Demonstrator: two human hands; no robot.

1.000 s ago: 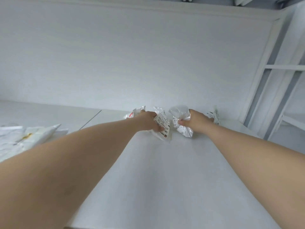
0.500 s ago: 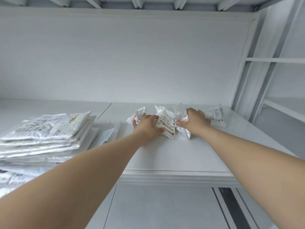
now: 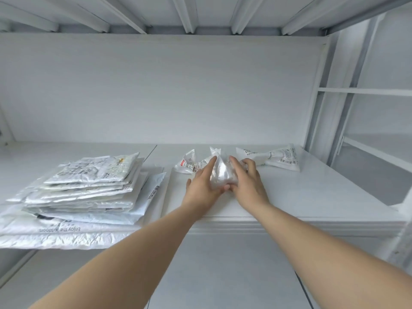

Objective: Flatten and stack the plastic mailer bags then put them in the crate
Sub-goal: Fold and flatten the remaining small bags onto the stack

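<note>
Since half a second ago our fists have loosened and closed in on one bag. Our left hand (image 3: pixel 204 182) lays straight fingers along the left flank of the crumpled clear bag (image 3: pixel 220 175). Our right hand (image 3: pixel 248 181) curls its fingers round the right flank, and the thumbs meet at the near end. The bag's long axis points away from us on the shelf (image 3: pixel 312 197). The flattened stack (image 3: pixel 89 186) lies well left, nearer our left hand.
</note>
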